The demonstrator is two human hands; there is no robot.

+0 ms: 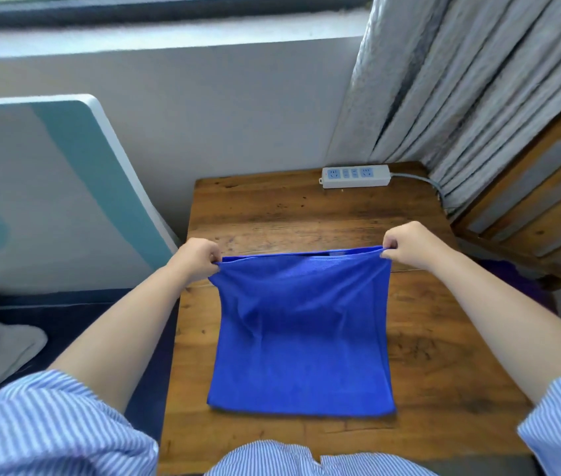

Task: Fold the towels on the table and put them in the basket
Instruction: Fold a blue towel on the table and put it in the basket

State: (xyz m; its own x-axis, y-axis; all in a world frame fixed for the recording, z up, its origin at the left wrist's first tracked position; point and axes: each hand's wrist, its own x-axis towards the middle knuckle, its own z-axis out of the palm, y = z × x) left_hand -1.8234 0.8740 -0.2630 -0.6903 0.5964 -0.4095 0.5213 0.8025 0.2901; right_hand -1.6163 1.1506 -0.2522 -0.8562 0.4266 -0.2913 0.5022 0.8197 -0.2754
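A blue towel point(301, 338) lies doubled on the wooden table point(306, 214), its near fold resting flat by the table's front edge. The far edge is lifted off the wood and stretched taut between both hands. My left hand point(196, 259) pinches the far left corner. My right hand point(409, 245) pinches the far right corner. No basket is in view.
A white power strip point(356, 176) lies at the table's back edge, its cable running right under grey curtains point(461, 80). A wooden crate frame point(540, 207) stands to the right. A white and teal board point(32, 187) leans on the wall at left, above dark bedding.
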